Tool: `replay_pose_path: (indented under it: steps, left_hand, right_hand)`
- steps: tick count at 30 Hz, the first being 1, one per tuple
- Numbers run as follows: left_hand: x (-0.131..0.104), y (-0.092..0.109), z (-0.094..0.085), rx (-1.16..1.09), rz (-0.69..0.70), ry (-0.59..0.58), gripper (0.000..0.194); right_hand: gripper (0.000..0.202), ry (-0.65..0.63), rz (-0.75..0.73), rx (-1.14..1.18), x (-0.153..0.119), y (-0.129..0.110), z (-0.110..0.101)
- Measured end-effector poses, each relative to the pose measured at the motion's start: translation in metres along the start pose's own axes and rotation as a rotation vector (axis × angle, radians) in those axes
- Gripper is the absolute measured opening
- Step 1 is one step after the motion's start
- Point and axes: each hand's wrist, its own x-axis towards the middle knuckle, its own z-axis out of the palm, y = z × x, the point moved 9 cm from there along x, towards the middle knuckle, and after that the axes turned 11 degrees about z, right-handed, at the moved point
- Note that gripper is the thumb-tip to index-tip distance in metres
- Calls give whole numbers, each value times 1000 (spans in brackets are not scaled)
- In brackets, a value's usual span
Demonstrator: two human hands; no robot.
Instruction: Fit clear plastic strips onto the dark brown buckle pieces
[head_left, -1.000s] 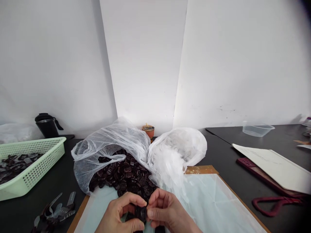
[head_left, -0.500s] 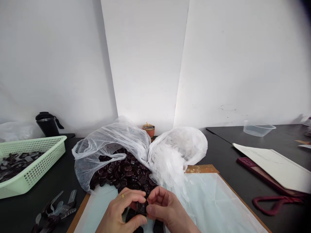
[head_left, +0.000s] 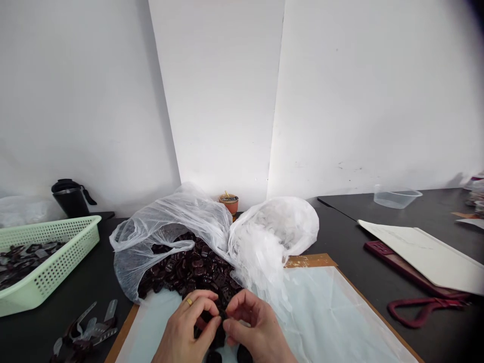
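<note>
Close together at the bottom centre, my left hand [head_left: 189, 325] and my right hand [head_left: 259, 327] pinch at a small dark plastic piece [head_left: 220, 322] between their fingertips. Fingers cover much of that piece, so its exact kind cannot be made out. Below the hands lie more black pieces [head_left: 244, 354] on the pale sheet [head_left: 321, 302]. Just beyond is a heap of shiny dark brown plastic pieces [head_left: 198, 269], spilling from a clear plastic bag [head_left: 162, 214]. To its right, a white bag [head_left: 302, 222] spills thin translucent pieces [head_left: 260, 257].
At left are a light green basket [head_left: 71, 257] of dark and clear pieces, loose strap-like parts [head_left: 94, 327] and a black tumbler [head_left: 70, 199]. At right lie maroon scissors [head_left: 412, 312], a notebook [head_left: 423, 249] and a clear tub [head_left: 395, 197]. An orange-brown pot [head_left: 229, 204] stands behind the bags.
My fingertips have shifted on the dark piece, and my left thumb has drawn up nearer the index finger. The view has turned slightly to the right.
</note>
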Motion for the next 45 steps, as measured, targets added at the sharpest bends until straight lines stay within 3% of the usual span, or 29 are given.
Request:
replay_pose_path:
  steps: [7, 17, 23, 28, 31, 34, 38, 45]
  left_hand:
    - [0, 9, 4, 90, 83, -29, 19]
    - [4, 13, 6, 186, 149, -15, 24]
    - [4, 8, 5, 113, 156, 29, 22]
    - [3, 5, 9, 23, 140, 55, 21]
    - [2, -2, 12, -146, 19, 30, 17]
    - [1, -15, 19, -492, -176, -11, 11]
    - [-2, -27, 33, -960, -388, -38, 31]
    - [-13, -27, 46, -1242, -524, -49, 25]
  right_hand:
    - [16, 16, -78, -120, -5, -8, 6]
    - [12, 31, -14, -254, -8, -15, 10]
    - [21, 106, -209, -482, -11, -33, 7]
    - [19, 78, -258, -553, -11, -32, 8]
    - [10, 53, -224, -507, -10, -29, 7]
    - [8, -26, -93, -327, -7, -21, 5]
    - [21, -130, 21, -109, -4, -16, 6]
    - [23, -135, 44, -76, -6, -16, 8]
